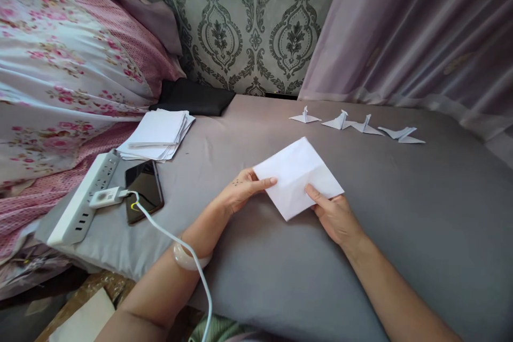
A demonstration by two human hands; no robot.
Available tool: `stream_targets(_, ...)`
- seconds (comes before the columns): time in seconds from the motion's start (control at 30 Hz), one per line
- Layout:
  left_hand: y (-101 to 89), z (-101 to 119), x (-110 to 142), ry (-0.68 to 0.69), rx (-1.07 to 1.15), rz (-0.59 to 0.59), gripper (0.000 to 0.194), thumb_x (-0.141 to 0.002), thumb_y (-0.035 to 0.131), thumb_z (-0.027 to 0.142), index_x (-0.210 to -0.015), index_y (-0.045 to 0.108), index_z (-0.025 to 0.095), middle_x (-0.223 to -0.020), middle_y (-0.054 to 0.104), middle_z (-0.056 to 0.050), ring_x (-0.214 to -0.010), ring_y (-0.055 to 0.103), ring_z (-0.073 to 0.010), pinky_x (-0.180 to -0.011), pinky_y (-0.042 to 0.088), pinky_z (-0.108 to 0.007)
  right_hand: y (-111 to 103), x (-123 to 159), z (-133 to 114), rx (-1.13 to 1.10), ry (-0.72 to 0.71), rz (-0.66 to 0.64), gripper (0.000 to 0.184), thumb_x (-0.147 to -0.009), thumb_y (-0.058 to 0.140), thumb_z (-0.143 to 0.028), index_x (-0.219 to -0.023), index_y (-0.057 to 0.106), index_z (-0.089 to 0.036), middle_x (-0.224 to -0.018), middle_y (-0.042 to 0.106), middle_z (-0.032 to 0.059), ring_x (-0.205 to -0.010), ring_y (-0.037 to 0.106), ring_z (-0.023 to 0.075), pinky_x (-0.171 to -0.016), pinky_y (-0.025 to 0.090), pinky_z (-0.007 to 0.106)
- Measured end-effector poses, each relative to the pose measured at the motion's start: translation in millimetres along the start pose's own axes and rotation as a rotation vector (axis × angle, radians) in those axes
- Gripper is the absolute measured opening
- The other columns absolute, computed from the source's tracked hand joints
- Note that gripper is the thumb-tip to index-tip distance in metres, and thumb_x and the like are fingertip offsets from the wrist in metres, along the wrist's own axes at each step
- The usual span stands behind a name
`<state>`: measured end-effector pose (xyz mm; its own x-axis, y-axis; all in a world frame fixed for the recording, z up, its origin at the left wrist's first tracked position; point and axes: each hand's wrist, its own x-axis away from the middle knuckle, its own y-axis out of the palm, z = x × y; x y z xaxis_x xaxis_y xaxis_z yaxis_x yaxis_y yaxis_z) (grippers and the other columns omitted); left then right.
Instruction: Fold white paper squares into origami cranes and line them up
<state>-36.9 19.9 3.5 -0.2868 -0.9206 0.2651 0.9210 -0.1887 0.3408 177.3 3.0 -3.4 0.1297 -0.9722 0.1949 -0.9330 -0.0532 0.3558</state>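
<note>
A white square sheet of paper (298,171) is held up over the grey cloth surface, turned so one corner points toward me. Faint crease lines run across its face. My left hand (244,188) grips its left corner, thumb on top and fingers hidden beneath. On the lower right edge, my right hand (334,214) pinches the paper with its thumb on top, the other fingers mostly underneath. Beyond the sheet, several folded white paper cranes (340,120) stand in a row at the back right.
At the left lies a stack of white paper (156,133), with a black folded item (196,97) behind it. Nearer are a power strip (86,197), a charger (107,197) and a dark phone (144,191). A white cable (172,236) crosses over my left forearm. Curtains (401,26) hang at the right.
</note>
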Motion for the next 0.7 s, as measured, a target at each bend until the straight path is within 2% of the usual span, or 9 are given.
stream_targets(0.13, -3.2, 6.1, 2.6, 0.092, -0.010, 0.025, 0.042, -0.067, 0.081, 0.028, -0.104, 0.065, 0.016, -0.103, 0.070, -0.008, -0.087, 0.065, -0.0153, -0.081, 0.049, -0.028, -9.8, 0.4, -2.1, 0.175, 0.047, -0.032, 0.038, -0.073, 0.077, -0.038, -0.105, 0.071, -0.020, -0.110, 0.072, 0.0091, -0.104, 0.065, 0.0267, -0.094, 0.052, 0.044)
stream_targets(0.2, -3.4, 7.3, 4.6, 0.086, -0.048, -0.030, 0.043, -0.067, 0.081, 0.028, -0.105, 0.066, 0.017, -0.101, 0.071, -0.007, -0.087, 0.066, -0.0172, -0.081, 0.051, -0.032, -11.8, 1.8, -4.8, 0.253, 0.020, -0.057, 0.039, -0.073, 0.075, -0.041, -0.106, 0.071, -0.020, -0.108, 0.072, 0.0099, -0.104, 0.066, 0.0281, -0.092, 0.053, 0.046)
stream_targets(0.27, -1.3, 7.8, 7.6, 0.132, -0.137, -0.046, 0.036, -0.068, 0.080, 0.030, -0.099, 0.068, 0.016, -0.096, 0.071, -0.007, -0.087, 0.065, -0.0189, -0.082, 0.051, -0.035, -12.1, 4.7, -10.1, 0.378, -0.060, -0.060, 0.039, -0.074, 0.074, -0.042, -0.106, 0.072, -0.020, -0.106, 0.073, 0.0094, -0.102, 0.066, 0.0281, -0.089, 0.054, 0.045)
stream_targets(0.33, 1.7, 8.9, 11.4, 0.315, -0.330, 0.001, 0.022, -0.072, 0.076, 0.032, -0.088, 0.071, 0.017, -0.095, 0.071, -0.007, -0.091, 0.062, -0.0200, -0.088, 0.048, -0.037, -12.9, 8.8, -17.5, 0.570, -0.250, -0.045, 0.029, -0.078, 0.071, -0.040, -0.101, 0.073, -0.022, -0.104, 0.073, 0.0079, -0.098, 0.067, 0.0260, -0.087, 0.054, 0.043)
stream_targets(0.4, 3.0, 10.7, 14.5, 0.565, -0.614, 0.068, 0.013, -0.079, 0.071, 0.032, -0.080, 0.071, 0.019, -0.098, 0.070, -0.007, -0.099, 0.057, -0.0211, -0.096, 0.043, -0.039, -15.8, 12.8, -24.7, 0.800, -0.546, -0.070, 0.020, -0.083, 0.065, -0.035, -0.097, 0.074, -0.025, -0.106, 0.071, 0.0068, -0.098, 0.065, 0.0239, -0.089, 0.052, 0.042)
stream_targets(0.47, 0.7, 11.3, 15.3, 0.760, -0.909, 0.132, 0.012, -0.085, 0.062, 0.029, -0.081, 0.072, 0.022, -0.104, 0.070, -0.007, -0.106, 0.051, -0.0223, -0.100, 0.038, -0.040, -20.7, 14.5, -27.8, 1.011, -0.839, -0.133, 0.021, -0.086, 0.061, -0.027, -0.103, 0.073, -0.028, -0.113, 0.069, 0.0062, -0.105, 0.061, 0.0237, -0.093, 0.047, 0.042)
stream_targets(0.53, -4.7, 8.7, 12.8, 0.853, -1.166, 0.157, 0.019, -0.089, 0.053, 0.021, -0.086, 0.072, 0.023, -0.109, 0.069, -0.007, -0.110, 0.048, -0.0233, -0.100, 0.034, -0.042, -25.9, 12.2, -25.0, 1.176, -1.019, -0.160, 0.028, -0.087, 0.056, -0.019, -0.108, 0.071, -0.029, -0.117, 0.067, 0.0063, -0.110, 0.057, 0.0236, -0.096, 0.043, 0.044)
stream_targets(0.6, -11.0, 2.8, 8.2, 0.859, -1.384, 0.098, 0.027, -0.089, 0.046, 0.012, -0.096, 0.070, 0.023, -0.115, 0.067, -0.008, -0.113, 0.046, -0.0246, -0.100, 0.032, -0.044, -30.1, 6.8, -17.6, 1.322, -1.046, -0.208, 0.031, -0.088, 0.051, -0.012, -0.107, 0.070, -0.026, -0.116, 0.067, 0.0076, -0.111, 0.056, 0.0235, -0.095, 0.043, 0.044)
stream_targets(0.7, -17.4, -7.7, 2.1, 0.792, -1.585, -0.089, 0.037, -0.085, 0.042, 0.005, -0.110, 0.066, 0.021, -0.121, 0.063, -0.010, -0.115, 0.047, -0.0264, -0.097, 0.033, -0.044, -34.1, -0.9, -6.5, 1.501, -0.874, -0.365, 0.042, -0.081, 0.045, 0.000, -0.108, 0.068, -0.023, -0.117, 0.065, 0.0087, -0.111, 0.056, 0.0230, -0.092, 0.045, 0.041)
